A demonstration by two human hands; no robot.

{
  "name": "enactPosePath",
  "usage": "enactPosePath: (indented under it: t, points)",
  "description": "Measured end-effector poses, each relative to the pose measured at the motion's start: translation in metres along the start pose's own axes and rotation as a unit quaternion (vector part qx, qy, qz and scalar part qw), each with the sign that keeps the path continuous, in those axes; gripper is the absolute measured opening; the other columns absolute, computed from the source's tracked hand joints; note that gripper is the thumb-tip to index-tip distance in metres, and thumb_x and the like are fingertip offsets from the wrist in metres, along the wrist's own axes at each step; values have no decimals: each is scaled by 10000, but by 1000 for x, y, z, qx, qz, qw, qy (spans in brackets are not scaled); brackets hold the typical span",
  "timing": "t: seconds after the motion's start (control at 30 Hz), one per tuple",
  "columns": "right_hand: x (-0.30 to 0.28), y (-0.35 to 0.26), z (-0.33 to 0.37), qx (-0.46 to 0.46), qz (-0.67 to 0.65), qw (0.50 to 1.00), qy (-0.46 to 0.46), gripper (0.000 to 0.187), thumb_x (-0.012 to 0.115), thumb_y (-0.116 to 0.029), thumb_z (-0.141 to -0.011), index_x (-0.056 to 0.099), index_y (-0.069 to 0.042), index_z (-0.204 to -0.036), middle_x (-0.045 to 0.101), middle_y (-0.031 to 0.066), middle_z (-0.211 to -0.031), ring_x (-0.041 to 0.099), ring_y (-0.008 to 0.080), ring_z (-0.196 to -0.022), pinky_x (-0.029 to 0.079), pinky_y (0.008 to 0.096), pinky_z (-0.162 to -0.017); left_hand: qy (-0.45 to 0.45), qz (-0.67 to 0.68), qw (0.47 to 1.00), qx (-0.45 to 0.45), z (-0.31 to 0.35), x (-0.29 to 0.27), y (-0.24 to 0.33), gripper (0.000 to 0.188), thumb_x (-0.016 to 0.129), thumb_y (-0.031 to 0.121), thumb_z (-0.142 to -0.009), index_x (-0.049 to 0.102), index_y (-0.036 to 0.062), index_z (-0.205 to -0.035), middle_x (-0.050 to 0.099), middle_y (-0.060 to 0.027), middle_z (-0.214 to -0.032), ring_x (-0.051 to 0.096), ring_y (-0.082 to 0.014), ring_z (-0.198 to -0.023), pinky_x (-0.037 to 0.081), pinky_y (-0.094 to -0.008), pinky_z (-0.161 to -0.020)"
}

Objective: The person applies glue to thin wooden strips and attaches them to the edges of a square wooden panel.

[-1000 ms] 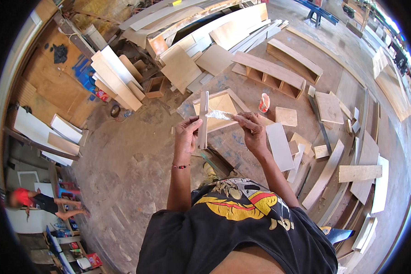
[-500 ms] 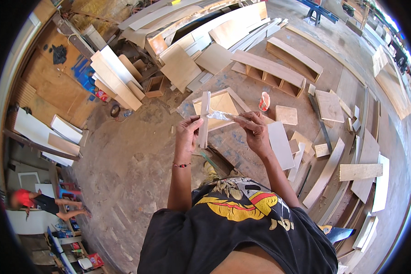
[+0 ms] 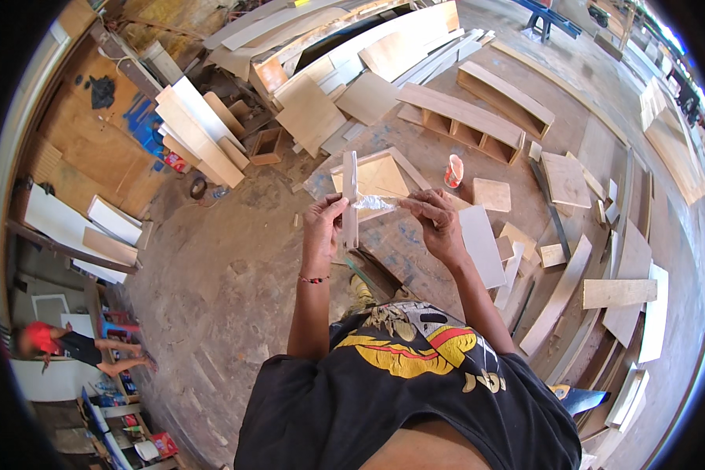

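Note:
My left hand (image 3: 321, 223) grips a narrow wooden strip (image 3: 350, 184) between thumb and fingers, its length running away from me. Against the strip's right side lies the crinkled, silvery end of a thin tool (image 3: 374, 202); its exact kind is unclear. The other end of that tool is pinched in the fingers of my right hand (image 3: 437, 221). Behind both hands a shallow square wooden frame (image 3: 403, 162) rests on the work surface. A red and white cup (image 3: 453, 172) stands to the right of the frame, beside a small square wooden block (image 3: 491, 195).
Two long wooden shelf boxes (image 3: 462, 117) lie beyond the cup. Boards and offcuts (image 3: 556, 298) spread along the right. Stacked panels (image 3: 309, 113) are at the back, with leaning planks (image 3: 200, 129) on the left. A person in red (image 3: 70, 345) is at the far left.
The silvery tool end has slid slightly nearer to me along the strip. The strip has tilted a little, and both hands stay in nearly the same place.

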State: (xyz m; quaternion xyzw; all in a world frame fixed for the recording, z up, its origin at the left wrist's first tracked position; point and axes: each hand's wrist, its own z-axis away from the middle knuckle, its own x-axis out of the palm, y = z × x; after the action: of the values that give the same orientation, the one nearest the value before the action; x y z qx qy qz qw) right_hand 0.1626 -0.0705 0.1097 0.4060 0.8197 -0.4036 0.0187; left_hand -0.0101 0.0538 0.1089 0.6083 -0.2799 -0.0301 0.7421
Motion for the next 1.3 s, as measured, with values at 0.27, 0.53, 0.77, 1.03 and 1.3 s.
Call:
enactPosePath:
  t: [0.27,0.53,0.77,1.03,1.3]
  points:
    - [0,0,0,0,-3,1000,-2,267,556,45,-707,652,-98,-911,613,46,-807,510,213,-726,383,318,-683,5,-23,1000,7,3,6,4,97,598,70,-759,616,5,-829,588,-3,-644,466,-32,-479,325,-164,-435]
    - [4,-2,-2,103,44,992,64,179,491,-14,-821,625,-79,-921,622,40,-713,541,179,-673,382,290,-712,-10,36,999,-21,1,9,-2,122,597,61,-767,608,-21,-856,610,-41,-700,518,-62,-510,393,-175,-461]
    - [1,1,1,75,97,992,41,189,502,-10,-804,630,-93,-916,616,12,-709,504,176,-648,352,284,-705,-22,57,998,-34,0,10,-4,130,588,53,-773,590,-28,-875,608,-52,-719,544,-76,-545,426,-177,-501]
    - [4,0,4,100,-21,993,63,265,539,83,-724,642,-77,-908,630,55,-803,540,175,-739,406,279,-701,-23,60,997,-44,-2,6,-8,119,578,53,-777,581,-31,-861,605,-44,-727,542,-72,-550,423,-178,-504]
    - [22,10,16,91,-140,985,48,318,572,91,-717,657,-109,-948,619,45,-908,530,178,-822,433,269,-728,-33,120,988,-91,-1,9,-6,130,541,50,-794,581,-38,-879,612,-67,-785,580,-103,-657,469,-191,-600]
